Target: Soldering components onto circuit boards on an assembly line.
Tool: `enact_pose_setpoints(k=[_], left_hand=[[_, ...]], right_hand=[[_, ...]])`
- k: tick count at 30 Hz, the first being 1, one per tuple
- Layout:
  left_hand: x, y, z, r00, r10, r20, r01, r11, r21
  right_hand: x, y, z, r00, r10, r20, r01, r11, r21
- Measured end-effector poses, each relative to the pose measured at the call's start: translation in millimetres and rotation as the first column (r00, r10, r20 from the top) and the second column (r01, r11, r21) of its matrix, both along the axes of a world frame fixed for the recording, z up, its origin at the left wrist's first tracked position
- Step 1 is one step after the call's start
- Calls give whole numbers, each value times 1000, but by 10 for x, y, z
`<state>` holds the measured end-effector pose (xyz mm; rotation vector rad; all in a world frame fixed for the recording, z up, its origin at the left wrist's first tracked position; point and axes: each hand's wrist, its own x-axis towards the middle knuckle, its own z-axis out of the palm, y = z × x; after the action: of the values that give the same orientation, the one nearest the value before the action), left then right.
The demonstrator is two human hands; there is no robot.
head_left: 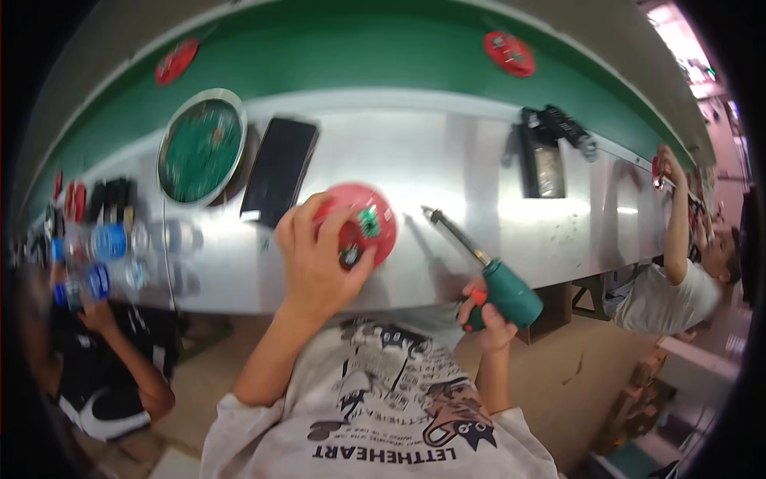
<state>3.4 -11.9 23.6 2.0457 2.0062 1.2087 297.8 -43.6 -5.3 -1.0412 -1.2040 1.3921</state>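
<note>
My left hand is wrapped over a round red plastic disc, held just above the metal bench. A small green part shows on the disc's face, and a small black round piece sits between my thumb and fingers. In my right hand is a green pistol-shaped soldering gun with a red trigger. Its long metal barrel slants up and left, and the tip is a short way to the right of the disc, apart from it.
A round bowl with green pieces stands at the back left, beside a black phone-like slab. Black items lie at the back right. Water bottles stand left. One person works at right, another at left.
</note>
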Motion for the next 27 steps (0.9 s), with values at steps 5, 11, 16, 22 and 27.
enact_pose_setpoints(k=[5, 11, 16, 22, 27], left_hand=[[-180, 567, 116, 888, -419, -189, 368, 894, -254], [119, 2451, -102, 866, -184, -466, 212, 977, 7], [1105, 3871, -101, 841, -366, -398, 353, 929, -107], [2012, 4801, -140, 791, -472, -390, 391, 879, -272], [2111, 4838, -105, 718, -547, -431, 441, 836, -326]], right_hand=[[206, -28, -92, 981, -111, -159, 118, 992, 35], [568, 200, 15, 914, -402, 54, 373, 884, 282], [721, 278, 860, 777, -630, -6, 488, 595, 639], [714, 257, 157, 698, -716, -22, 612, 580, 538], [546, 49, 621, 686, -709, 165, 696, 705, 138]])
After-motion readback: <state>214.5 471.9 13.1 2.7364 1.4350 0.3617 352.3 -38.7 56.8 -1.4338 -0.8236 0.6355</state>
